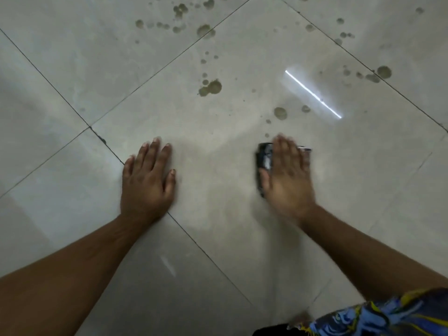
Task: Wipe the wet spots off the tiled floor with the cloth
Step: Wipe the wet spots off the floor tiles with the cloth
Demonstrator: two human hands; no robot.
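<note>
A dark cloth (263,163) lies flat on the tiled floor (72,69), pressed under the right hand (288,175), whose fingers are spread flat over it; the hand is blurred. The left hand (146,180) rests palm-down with fingers apart on bare tile, beside a grout line (109,149). Brownish wet spots (211,87) scatter over the tiles beyond both hands. A bright light streak (312,93) reflects to the right of the nearest spots. A patterned blue sleeve (388,314) shows at the bottom right.
</note>
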